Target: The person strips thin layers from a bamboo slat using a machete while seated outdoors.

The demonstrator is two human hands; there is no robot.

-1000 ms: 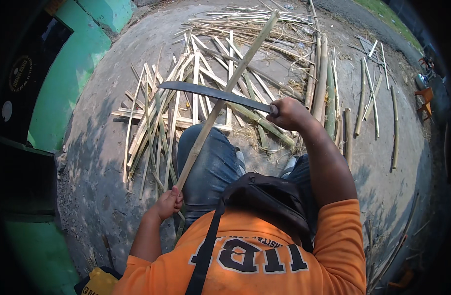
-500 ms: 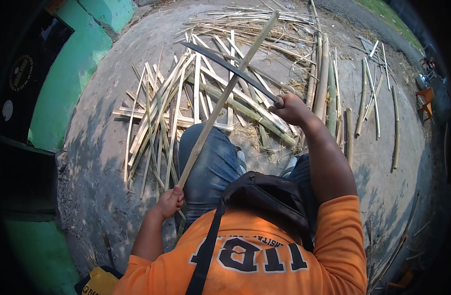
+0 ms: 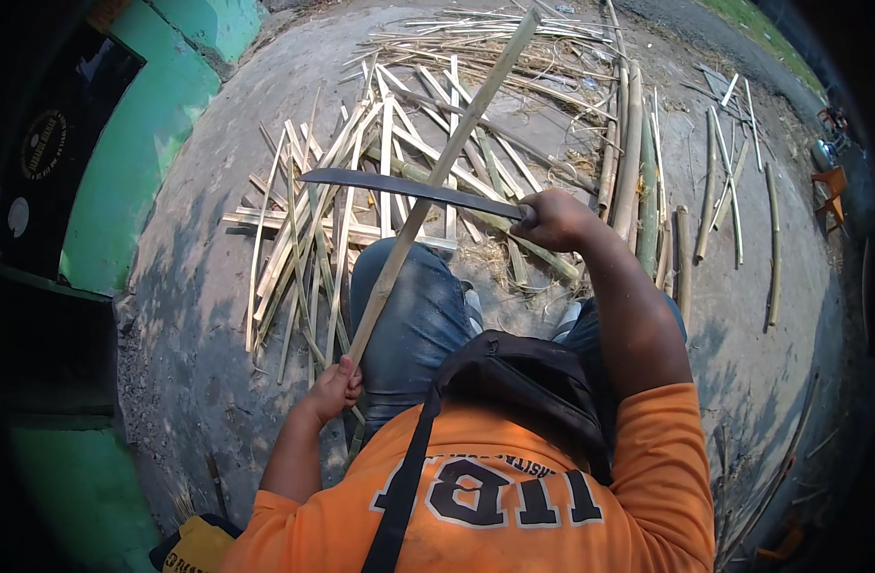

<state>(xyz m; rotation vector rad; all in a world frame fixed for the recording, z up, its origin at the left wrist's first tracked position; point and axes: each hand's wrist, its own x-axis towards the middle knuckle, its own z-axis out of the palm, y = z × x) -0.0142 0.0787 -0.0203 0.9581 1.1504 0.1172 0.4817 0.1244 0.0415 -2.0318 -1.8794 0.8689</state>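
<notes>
My left hand [image 3: 336, 390] is closed round the lower end of a long bamboo strip [image 3: 390, 270]. The strip slants up and away to the right, passing over my left knee. With my right hand [image 3: 556, 222] I grip the dark handle of a machete [image 3: 375, 182]. Its long grey blade points left and crosses over the strip around mid-length. Whether the edge touches the strip I cannot tell. Behind the blade lies a loose pile of split bamboo strips [image 3: 346, 222] on the ground.
Thick bamboo poles [image 3: 631, 143] lie to the right of the pile, with more thin strips [image 3: 495, 43] at the far side. Single poles [image 3: 774, 248] rest farther right. A green wall [image 3: 122, 162] stands at the left, and an orange chair [image 3: 831, 186] at the far right.
The machete has come down along the bamboo strip toward me, and its blade has turned from slanting to nearly level. My left hand still grips the strip in about the same place.
</notes>
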